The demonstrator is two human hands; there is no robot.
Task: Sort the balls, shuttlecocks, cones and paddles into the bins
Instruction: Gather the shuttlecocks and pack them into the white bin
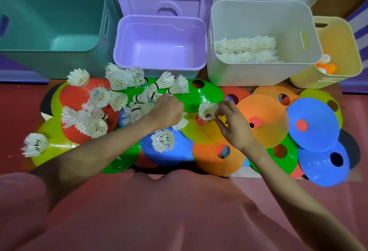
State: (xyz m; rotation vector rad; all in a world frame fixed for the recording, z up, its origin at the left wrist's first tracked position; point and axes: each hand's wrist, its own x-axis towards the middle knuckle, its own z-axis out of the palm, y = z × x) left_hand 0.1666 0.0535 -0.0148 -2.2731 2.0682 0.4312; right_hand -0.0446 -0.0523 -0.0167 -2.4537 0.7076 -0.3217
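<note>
While the right hand pinched a shuttlecock by its cork end over the yellow cone, the left hand was curled among the loose shuttlecocks on the green cone; feathers showed at its edge, so it seemed to be gripping one or more, though the fist hid how many. The step in hand looked like the shuttlecock sort. The white bin at the back already held a heap of them, and the small yellow bin to its right held orange and white balls. The purple bin and the teal bin stood bare inside, so far as could be seen.

More shuttlecocks lay scattered over the left half of the cone spread — on the red cone, beside the lime cone, one on the blue cone. The cones themselves overlapped on the floor, untouched. No paddles could be made out.

The next move likely called for carrying both handfuls up and right to the white bin and dropping them over its near wall — a light grip, since feathers crush easily — then coming back for the left-hand scatter.
</note>
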